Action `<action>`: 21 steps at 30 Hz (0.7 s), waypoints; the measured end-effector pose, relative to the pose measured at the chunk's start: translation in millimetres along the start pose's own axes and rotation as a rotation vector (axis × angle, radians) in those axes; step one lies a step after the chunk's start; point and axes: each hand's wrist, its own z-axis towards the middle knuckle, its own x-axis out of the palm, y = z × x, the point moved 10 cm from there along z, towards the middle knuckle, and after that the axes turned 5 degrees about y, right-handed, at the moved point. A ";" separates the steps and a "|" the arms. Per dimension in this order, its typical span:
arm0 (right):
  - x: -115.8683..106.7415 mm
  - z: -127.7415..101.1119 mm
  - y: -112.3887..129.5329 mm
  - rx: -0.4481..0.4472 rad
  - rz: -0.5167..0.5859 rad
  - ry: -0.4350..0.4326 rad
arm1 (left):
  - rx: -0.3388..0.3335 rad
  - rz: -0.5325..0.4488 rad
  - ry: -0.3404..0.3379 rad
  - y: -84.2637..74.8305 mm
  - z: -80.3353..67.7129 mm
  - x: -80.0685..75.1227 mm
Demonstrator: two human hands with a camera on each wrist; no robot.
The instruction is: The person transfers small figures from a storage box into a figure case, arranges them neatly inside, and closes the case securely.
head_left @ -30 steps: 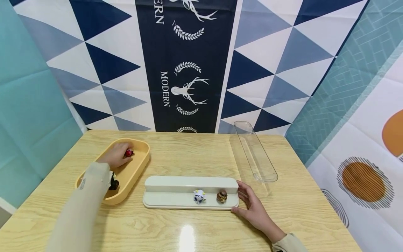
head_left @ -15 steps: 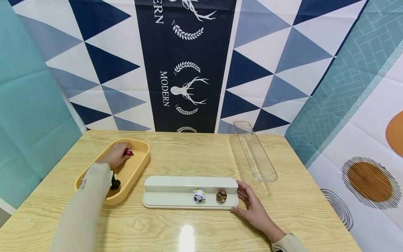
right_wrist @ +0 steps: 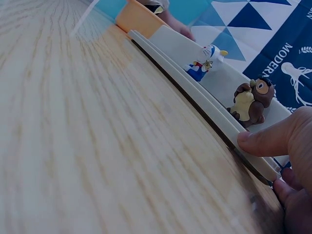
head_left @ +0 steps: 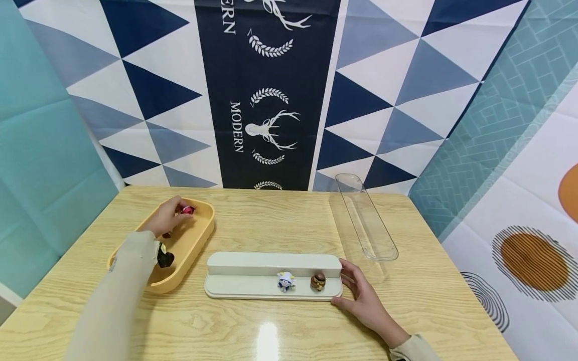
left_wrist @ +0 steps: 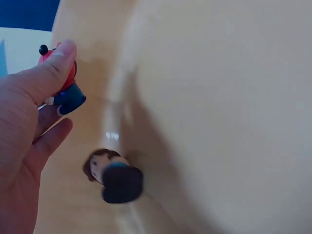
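**Clearances around tray and stand**

Bare table (head_left: 271, 225) lay open between yellow tray (head_left: 200, 235) and white stand (head_left: 271, 263). Stand's left half was unoccupied; two figurines (head_left: 286, 281) blocked its right. Clear cover (head_left: 368, 220) occupied the far right.

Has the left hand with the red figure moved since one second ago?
Yes. The left hand, pinching the red figure, has risen slightly and shifted toward the far rim of the yellow tray, which itself has not moved.
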 end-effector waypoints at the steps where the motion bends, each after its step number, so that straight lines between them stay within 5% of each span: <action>1: 0.1 0.0 0.2 0.000 0.000 0.000 | -0.006 -0.013 -0.006 -1.9 0.1 -1.6; 13: 0.6 0.9 2.5 0.018 -0.003 -0.004 | -0.009 -0.175 -0.156 -33.6 -4.1 -21.9; 21: 0.5 0.7 2.2 0.023 -0.008 -0.009 | -0.007 -0.257 -0.161 -53.0 -9.6 -18.9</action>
